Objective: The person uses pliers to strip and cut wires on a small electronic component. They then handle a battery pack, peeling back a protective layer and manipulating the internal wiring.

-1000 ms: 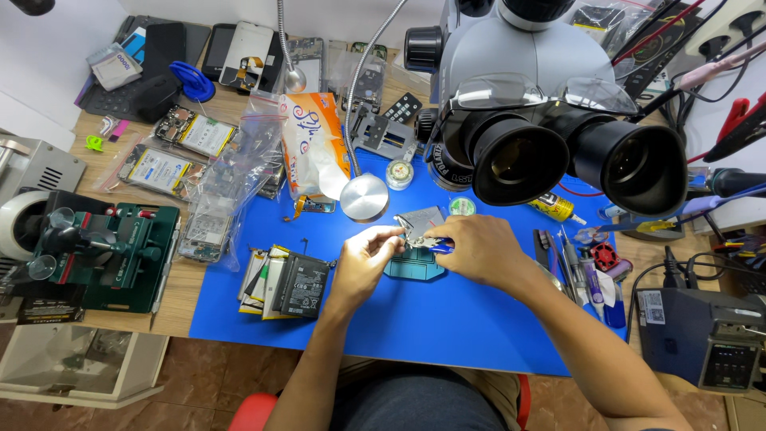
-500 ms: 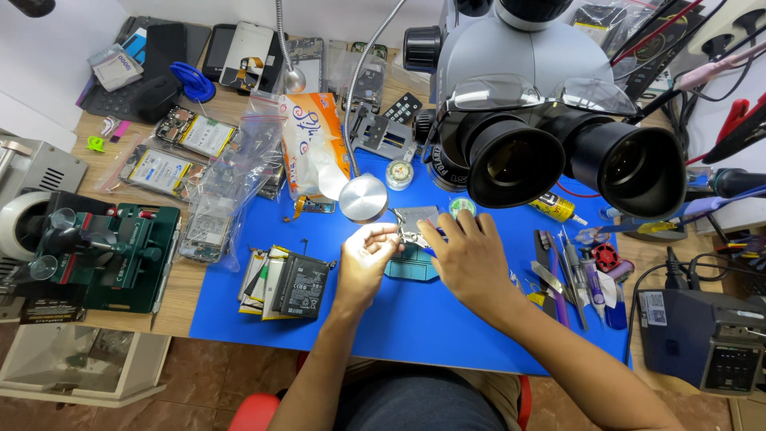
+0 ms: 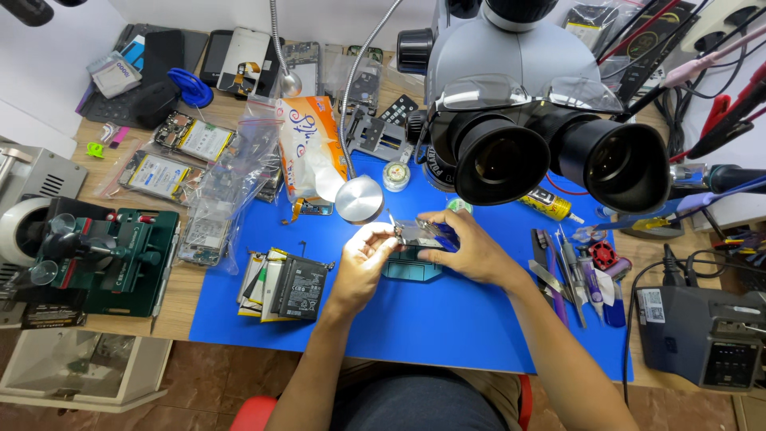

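My left hand (image 3: 363, 262) and my right hand (image 3: 471, 249) meet over the blue mat (image 3: 447, 319), both gripping a small grey phone part (image 3: 416, 232) between the fingertips. The part sits just above a teal holder block (image 3: 411, 270) on the mat. A slim tool tip pokes up from the left end of the part. Directly above my hands looms a grey stereo microscope (image 3: 527, 120) with two large black eyepieces.
A stack of phone batteries (image 3: 286, 286) lies left of my hands. A round lamp head (image 3: 358, 198), an orange-white pouch (image 3: 307, 148), clear bags with phone boards (image 3: 231, 183), a green press jig (image 3: 104, 255), tweezers and tools (image 3: 578, 275), and a grey station box (image 3: 702, 335) surround the mat.
My right hand shifted left and closed in on the part, so both hands now pinch it together. The left hand stayed almost in place.
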